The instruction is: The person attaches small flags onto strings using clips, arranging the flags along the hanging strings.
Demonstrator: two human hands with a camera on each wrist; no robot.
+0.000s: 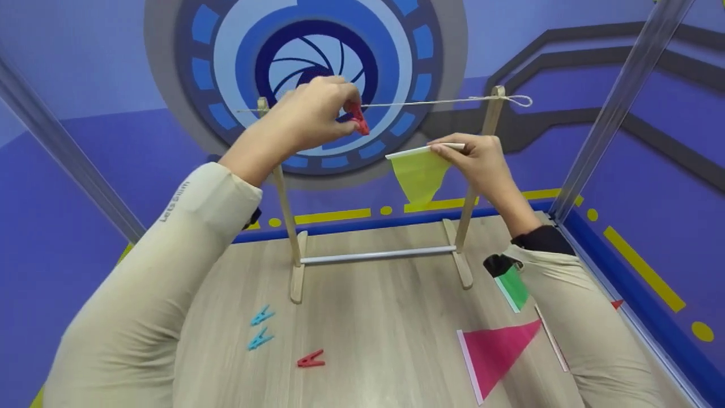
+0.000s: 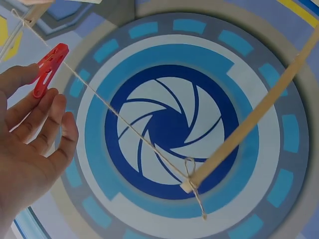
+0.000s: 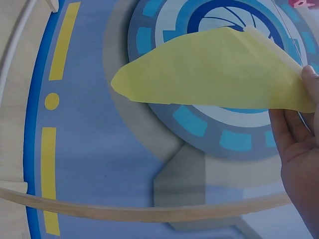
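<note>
My left hand (image 1: 317,113) pinches a red clothespin (image 1: 358,119) right at the string (image 1: 430,103) stretched between the two posts of a wooden stand (image 1: 291,226). In the left wrist view the red clothespin (image 2: 48,69) sits at my fingertips (image 2: 50,107), beside the string (image 2: 124,124). My right hand (image 1: 476,161) holds a yellow-green triangular flag (image 1: 418,175) by its white top edge, just below the string near the right post (image 1: 491,113). The flag (image 3: 214,69) fills the right wrist view, gripped at its right end.
On the wooden table (image 1: 374,328) lie two blue clothespins (image 1: 260,327), one red clothespin (image 1: 310,359), a pink flag (image 1: 495,351) and a green flag (image 1: 512,286). A blue border and clear panels enclose the table.
</note>
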